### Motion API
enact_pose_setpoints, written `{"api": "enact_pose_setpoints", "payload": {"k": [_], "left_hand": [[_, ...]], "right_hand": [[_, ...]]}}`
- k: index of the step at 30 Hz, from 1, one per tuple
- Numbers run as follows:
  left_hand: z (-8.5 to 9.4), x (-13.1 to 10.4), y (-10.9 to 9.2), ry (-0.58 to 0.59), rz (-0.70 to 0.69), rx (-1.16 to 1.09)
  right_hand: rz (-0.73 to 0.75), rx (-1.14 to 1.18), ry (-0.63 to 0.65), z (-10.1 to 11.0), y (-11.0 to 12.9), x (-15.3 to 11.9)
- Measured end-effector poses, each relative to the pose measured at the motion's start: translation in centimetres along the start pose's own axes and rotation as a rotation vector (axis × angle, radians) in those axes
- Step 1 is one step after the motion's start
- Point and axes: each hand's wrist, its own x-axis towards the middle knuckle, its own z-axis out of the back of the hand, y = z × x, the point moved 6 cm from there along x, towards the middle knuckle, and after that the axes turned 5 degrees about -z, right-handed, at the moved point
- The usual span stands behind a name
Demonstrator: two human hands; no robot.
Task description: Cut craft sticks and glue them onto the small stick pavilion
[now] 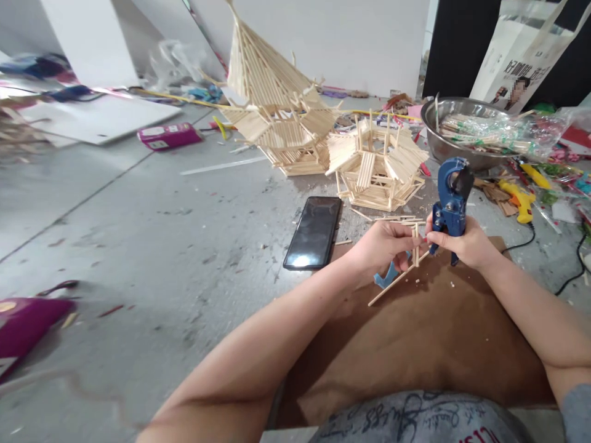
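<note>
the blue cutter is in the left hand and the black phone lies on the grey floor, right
Not the left hand: the head view shows the blue cutter in the right hand. The black phone does lie on the grey floor.

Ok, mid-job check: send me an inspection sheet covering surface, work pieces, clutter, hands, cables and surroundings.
Surface: grey floor, marked and littered with scraps; brown sheet in front of the person.
Work pieces: small stick frame and blue cutter, both held; tall stick model with pointed roof and low stick model stand beyond.
Clutter: phone lying flat, purple package, yellow glue gun.
Hands: left hand pinches the frame; right hand grips the cutter.
Cables: black cable on the floor, right.
Surroundings: metal bowl holding wrapped sticks; white bag behind.
</note>
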Motion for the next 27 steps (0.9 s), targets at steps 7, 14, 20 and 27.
{"api": "enact_pose_setpoints", "payload": {"k": [7,14,20,27], "left_hand": [[-0.4,0.0,0.4,0.049,0.030,0.315],[-0.2,0.3,0.0,-0.040,-0.182,0.659],[-0.4,0.3,-0.1,-0.067,-0.233,0.639],[-0.2,0.4,-0.2,0.024,-0.249,0.545]], "right_hand": [[0.018,-0.157,0.016,-0.8,0.1,-0.3],[0.010,-0.344,0.008,-1.4,0.1,-0.5],[0.017,-0.304,-0.054,-1.0,0.1,-0.5],[-0.006,-0.077,-0.134,0.1,0.3,-0.2]]}}
